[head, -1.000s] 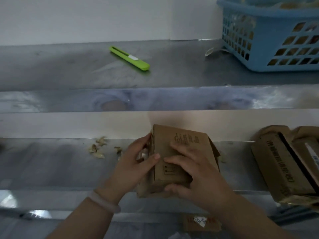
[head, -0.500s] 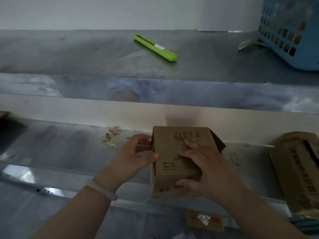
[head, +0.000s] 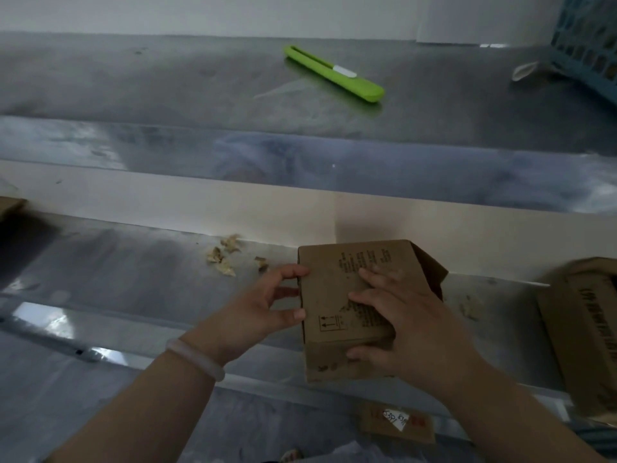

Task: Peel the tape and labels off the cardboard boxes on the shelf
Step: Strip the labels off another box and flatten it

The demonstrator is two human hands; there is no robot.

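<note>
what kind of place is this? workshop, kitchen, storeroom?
Probably a storeroom or packing area: steel shelf tiers holding a worn cardboard box and more boxes, a green utility knife, and a blue plastic basket.

Small cardboard box (head: 350, 295) is gripped by right hand (head: 410, 325) at lower shelf (head: 117, 279) front edge; left hand (head: 263, 309) fingertips are set against its left side. Paper scraps (head: 223, 257) are seen behind, green cutter (head: 334, 73) on upper shelf (head: 167, 81), 2nd box (head: 584, 329) at right.

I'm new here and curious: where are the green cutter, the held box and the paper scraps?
green cutter (head: 334, 73): head view, mid-body.
held box (head: 334, 279): head view, printed top face.
paper scraps (head: 224, 259): head view, middle of the pile.
</note>
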